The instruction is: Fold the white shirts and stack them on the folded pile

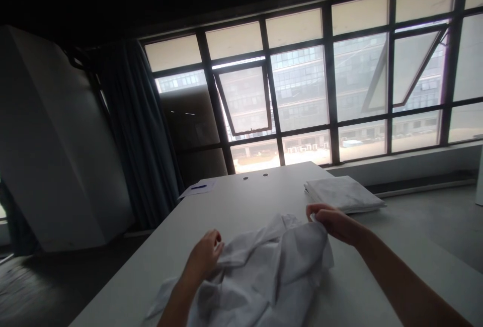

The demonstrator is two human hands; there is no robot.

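Observation:
A crumpled white garment lies in loose folds on the white table, close in front of me. At its upper right corner my right hand pinches the fabric between thumb and fingers and holds that corner a little raised. My left hand is at the garment's left side with its fingers curled in, closed at the edge of the fabric; the exact grip is partly hidden. The left forearm covers part of the cloth.
A folded white cloth stack lies at the table's right edge. Paper sheets with a blue pen lie at the far left. Two round cable holes are near the far end. Windows, a dark curtain and a pillar stand beyond.

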